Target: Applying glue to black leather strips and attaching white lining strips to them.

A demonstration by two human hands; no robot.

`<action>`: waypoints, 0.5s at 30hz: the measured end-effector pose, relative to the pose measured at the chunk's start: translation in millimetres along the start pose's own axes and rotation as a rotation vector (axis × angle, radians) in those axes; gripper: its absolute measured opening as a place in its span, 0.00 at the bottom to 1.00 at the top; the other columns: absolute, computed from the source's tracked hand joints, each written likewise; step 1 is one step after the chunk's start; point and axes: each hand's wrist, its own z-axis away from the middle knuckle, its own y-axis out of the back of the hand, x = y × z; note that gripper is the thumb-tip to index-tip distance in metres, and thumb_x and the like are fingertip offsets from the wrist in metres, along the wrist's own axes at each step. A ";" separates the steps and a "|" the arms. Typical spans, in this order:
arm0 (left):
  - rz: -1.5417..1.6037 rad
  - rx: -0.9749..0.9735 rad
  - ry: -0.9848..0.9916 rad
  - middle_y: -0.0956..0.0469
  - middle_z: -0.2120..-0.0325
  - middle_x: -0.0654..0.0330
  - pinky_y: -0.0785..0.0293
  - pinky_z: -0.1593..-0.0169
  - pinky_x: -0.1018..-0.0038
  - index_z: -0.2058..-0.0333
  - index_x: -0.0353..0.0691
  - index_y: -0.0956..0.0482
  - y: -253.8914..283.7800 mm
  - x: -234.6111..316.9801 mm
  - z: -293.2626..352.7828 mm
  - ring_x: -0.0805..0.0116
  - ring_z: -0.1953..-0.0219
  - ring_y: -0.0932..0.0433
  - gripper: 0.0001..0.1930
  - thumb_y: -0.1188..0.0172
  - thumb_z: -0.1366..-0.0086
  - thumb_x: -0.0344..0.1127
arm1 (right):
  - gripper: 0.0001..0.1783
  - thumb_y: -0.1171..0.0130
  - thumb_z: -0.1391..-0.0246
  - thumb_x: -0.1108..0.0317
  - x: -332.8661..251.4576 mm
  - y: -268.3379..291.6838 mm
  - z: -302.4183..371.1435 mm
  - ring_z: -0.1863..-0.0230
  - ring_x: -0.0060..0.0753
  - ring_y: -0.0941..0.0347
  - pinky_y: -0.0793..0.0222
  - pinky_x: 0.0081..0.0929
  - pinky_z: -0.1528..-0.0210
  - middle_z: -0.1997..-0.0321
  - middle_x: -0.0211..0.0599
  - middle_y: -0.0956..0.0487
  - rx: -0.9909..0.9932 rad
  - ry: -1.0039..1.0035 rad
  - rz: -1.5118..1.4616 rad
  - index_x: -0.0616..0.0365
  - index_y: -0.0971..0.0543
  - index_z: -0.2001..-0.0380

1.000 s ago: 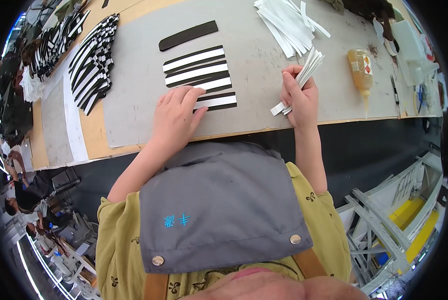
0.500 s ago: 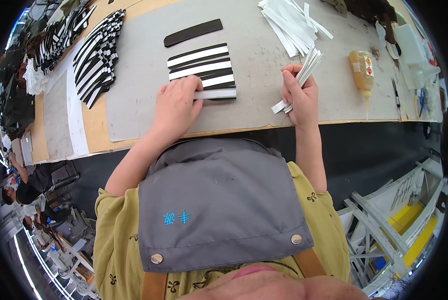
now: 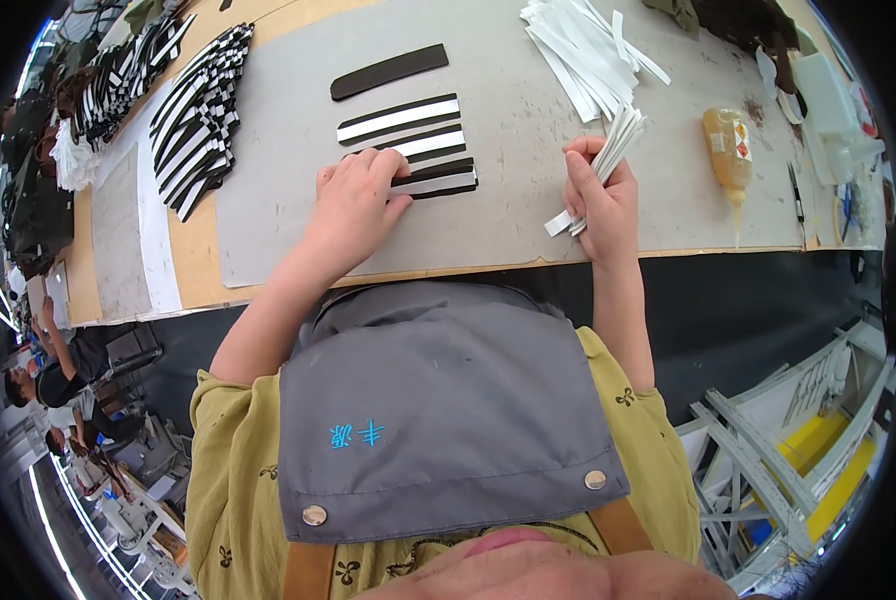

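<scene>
My left hand (image 3: 353, 205) lies palm down on the grey mat (image 3: 528, 220), its fingers pressing the near end of a black-and-white striped piece (image 3: 408, 145) made of strips laid side by side. One loose black strip (image 3: 388, 72) lies just beyond that piece. My right hand (image 3: 598, 200) is closed around a small bundle of white strips (image 3: 608, 160), held upright a short way to the right of the striped piece.
A heap of white strips (image 3: 583, 45) lies at the far side of the mat. A yellowish glue bottle (image 3: 730, 150) lies to the right, a dark pen-like tool (image 3: 796, 195) beyond it. Stacks of finished striped pieces (image 3: 193, 115) sit at the far left. The table edge (image 3: 448, 270) runs just before me.
My left hand has slid up onto the near end of the striped piece. My right hand has barely moved, still holding the bundle.
</scene>
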 end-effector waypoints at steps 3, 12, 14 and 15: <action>0.045 -0.034 0.010 0.22 0.57 0.60 0.36 0.44 0.59 0.54 0.45 0.24 2.4 -1.6 -3.0 0.58 0.49 0.23 0.13 0.35 0.36 0.33 | 0.08 0.36 0.34 0.71 -1.0 -1.6 0.1 0.80 0.11 0.38 0.42 0.16 0.78 0.68 0.25 0.24 0.010 -0.005 0.006 0.61 0.22 0.56; -0.033 -0.020 0.070 0.22 0.53 0.60 0.34 0.44 0.59 0.52 0.46 0.24 7.6 -11.8 -23.3 0.57 0.48 0.23 0.14 0.35 0.35 0.35 | 0.08 0.36 0.34 0.71 2.1 0.9 -0.4 0.80 0.11 0.38 0.43 0.17 0.78 0.70 0.24 0.26 0.002 -0.016 0.003 0.61 0.21 0.55; -0.084 0.077 0.066 0.23 0.53 0.59 0.34 0.44 0.58 0.52 0.45 0.24 6.1 -15.2 -25.0 0.56 0.48 0.24 0.14 0.35 0.35 0.35 | 0.07 0.37 0.34 0.71 2.7 1.2 -0.7 0.80 0.11 0.38 0.43 0.17 0.78 0.70 0.24 0.27 0.001 -0.030 -0.009 0.61 0.21 0.56; -0.094 0.042 0.068 0.23 0.53 0.58 0.34 0.44 0.58 0.51 0.45 0.24 6.1 -14.1 -28.1 0.55 0.47 0.24 0.15 0.35 0.35 0.35 | 0.07 0.37 0.34 0.71 1.0 2.5 -0.1 0.80 0.11 0.38 0.43 0.17 0.78 0.70 0.24 0.27 -0.009 -0.022 -0.008 0.61 0.21 0.56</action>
